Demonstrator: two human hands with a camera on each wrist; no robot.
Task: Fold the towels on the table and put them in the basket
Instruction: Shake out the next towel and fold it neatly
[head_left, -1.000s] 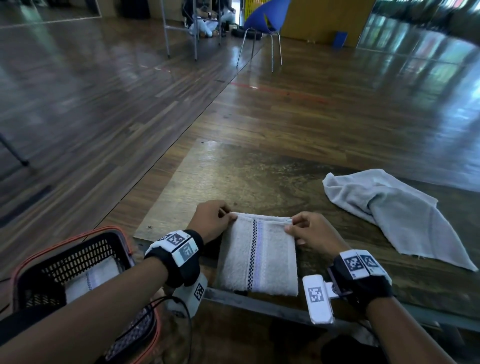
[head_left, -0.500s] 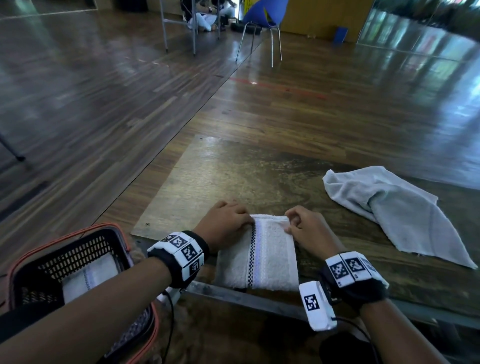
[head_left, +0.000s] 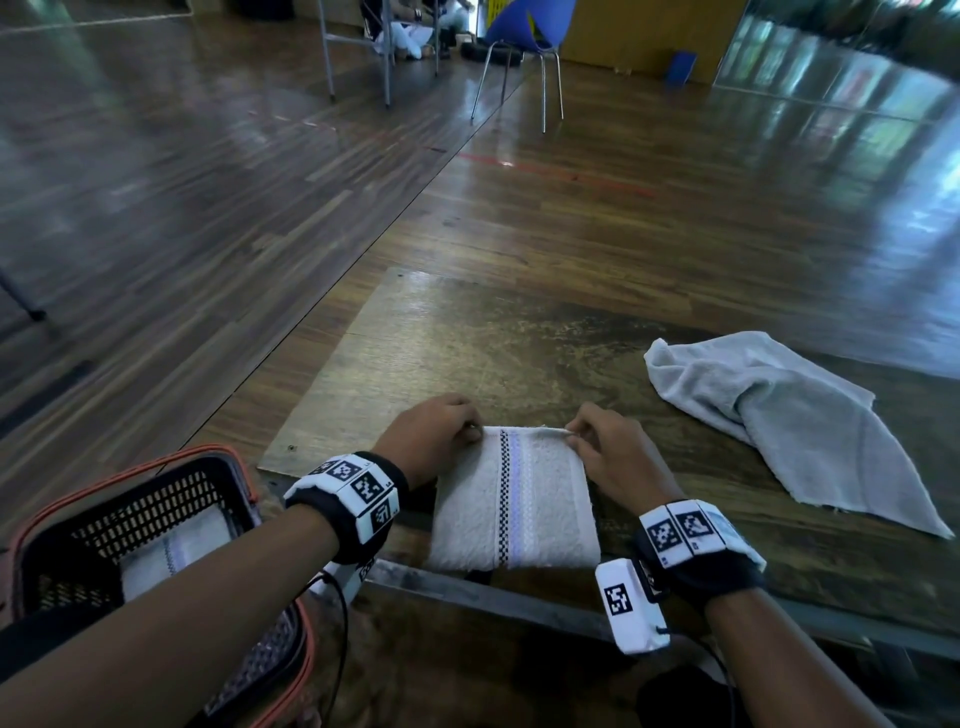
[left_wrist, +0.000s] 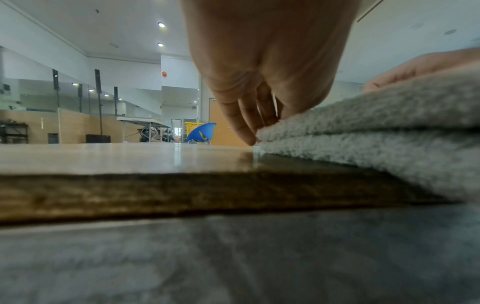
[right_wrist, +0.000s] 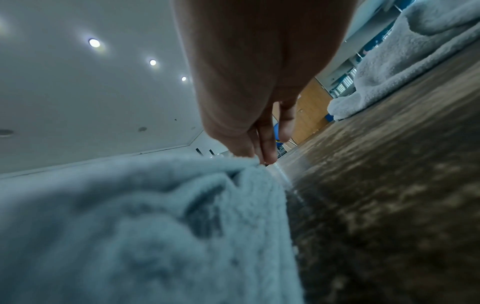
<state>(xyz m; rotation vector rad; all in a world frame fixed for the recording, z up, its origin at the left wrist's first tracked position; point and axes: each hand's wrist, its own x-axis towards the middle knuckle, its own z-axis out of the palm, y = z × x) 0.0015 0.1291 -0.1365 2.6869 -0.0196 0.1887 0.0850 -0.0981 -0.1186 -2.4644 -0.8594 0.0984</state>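
A folded white towel (head_left: 511, 501) with a checkered and lilac stripe lies at the table's near edge. My left hand (head_left: 436, 434) pinches its far left corner, and the fingers (left_wrist: 249, 125) curl at the towel's edge (left_wrist: 376, 123). My right hand (head_left: 605, 447) pinches the far right corner, where the fingertips (right_wrist: 262, 152) nip the cloth (right_wrist: 182, 205). A second, unfolded grey-white towel (head_left: 789, 421) lies crumpled at the right of the table. A black mesh basket (head_left: 156, 525) with an orange rim stands low at the left and holds a folded towel (head_left: 171, 556).
The worn wooden table (head_left: 493, 353) has a metal front rail (head_left: 493, 597). Beyond it stretches a glossy wood floor with a blue chair (head_left: 524, 31) and metal table legs (head_left: 358, 47) far back.
Both hands have shifted from lying over the towel's far edge to pinching its two far corners. The towel stays folded in the same place.
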